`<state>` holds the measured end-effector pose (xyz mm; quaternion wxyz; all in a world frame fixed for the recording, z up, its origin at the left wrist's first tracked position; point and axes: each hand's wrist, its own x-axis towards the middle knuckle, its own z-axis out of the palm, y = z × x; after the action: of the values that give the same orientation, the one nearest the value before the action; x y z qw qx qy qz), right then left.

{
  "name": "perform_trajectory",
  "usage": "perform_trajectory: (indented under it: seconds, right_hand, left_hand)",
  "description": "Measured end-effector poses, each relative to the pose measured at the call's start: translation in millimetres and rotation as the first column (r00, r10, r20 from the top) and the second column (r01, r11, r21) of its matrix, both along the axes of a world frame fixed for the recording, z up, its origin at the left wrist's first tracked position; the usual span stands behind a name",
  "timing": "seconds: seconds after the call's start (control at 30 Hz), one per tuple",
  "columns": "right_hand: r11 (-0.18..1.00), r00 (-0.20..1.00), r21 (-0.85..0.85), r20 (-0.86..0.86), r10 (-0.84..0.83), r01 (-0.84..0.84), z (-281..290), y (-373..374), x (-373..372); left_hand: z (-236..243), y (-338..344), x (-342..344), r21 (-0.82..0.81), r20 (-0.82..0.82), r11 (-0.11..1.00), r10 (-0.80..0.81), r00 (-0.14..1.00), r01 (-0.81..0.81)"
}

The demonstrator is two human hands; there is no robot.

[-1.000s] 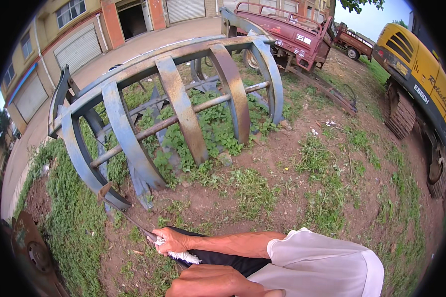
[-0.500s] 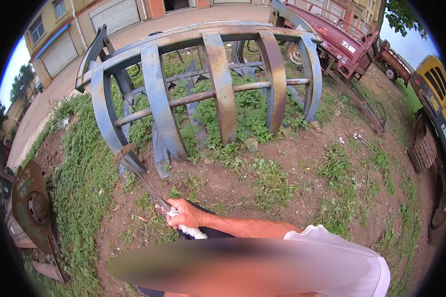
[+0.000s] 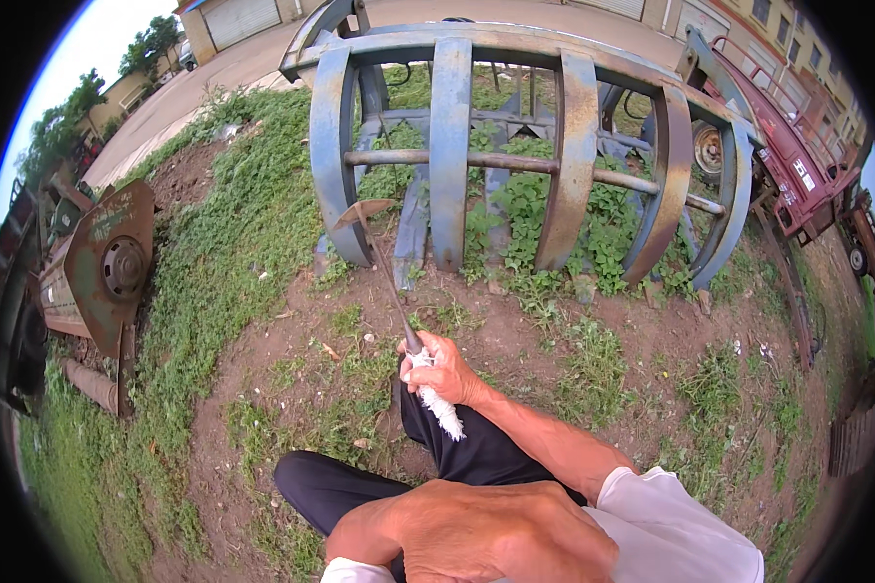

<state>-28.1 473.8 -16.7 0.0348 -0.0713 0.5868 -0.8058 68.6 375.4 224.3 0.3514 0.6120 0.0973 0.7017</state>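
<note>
My right hand [image 3: 437, 369] grips the white, shaggy-wrapped handle [image 3: 440, 408] of a long, thin metal tool [image 3: 396, 291], which has a small flat rusty head [image 3: 363, 209]. That head appears in front of the leftmost curved bar of a large blue, rusted steel frame [image 3: 447, 155]; whether it touches cannot be told. The hand is above my dark-trousered knee. My left hand [image 3: 544, 534] is low in the foreground, near my lap, with its fingers hidden.
Rusty green machinery [image 3: 117, 262] lies at the left. A red cargo vehicle [image 3: 787, 165] stands behind the frame on the right, with dark tracks [image 3: 851, 437] at the right edge. Weeds [image 3: 214, 243] and bare soil surround me. A paved road and buildings run behind.
My view has turned left, bringing the machinery further in and moving the excavator mostly out. The tool now points more upright, still held in my right hand.
</note>
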Motion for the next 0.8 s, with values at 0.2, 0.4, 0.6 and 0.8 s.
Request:
perform_trajectory:
  seconds: [0.2,0.4,0.6,0.8]
  right_hand:
    - [1.000,0.999,-0.027,0.042,0.008,-0.006,6,-7,1]
    - [0.999,0.997,-0.029,0.073,-0.024,0.027,10,-6,4]
    - [1.000,0.999,-0.012,0.042,-0.020,0.020,7,-9,1]
    - [1.000,0.998,-0.005,0.051,-0.024,0.024,9,-8,3]
  left_hand:
    - [11,-16,-13,-0.001,-0.148,0.996,0.094,0.985,-0.095]
    - [-4,-23,-11,0.061,-0.104,0.994,0.095,0.990,-0.089]
    - [-27,-21,-1,0.084,-0.009,0.987,0.135,0.991,-0.134]
    - [-11,-27,-6,0.117,-0.089,0.985,0.133,0.987,-0.123]
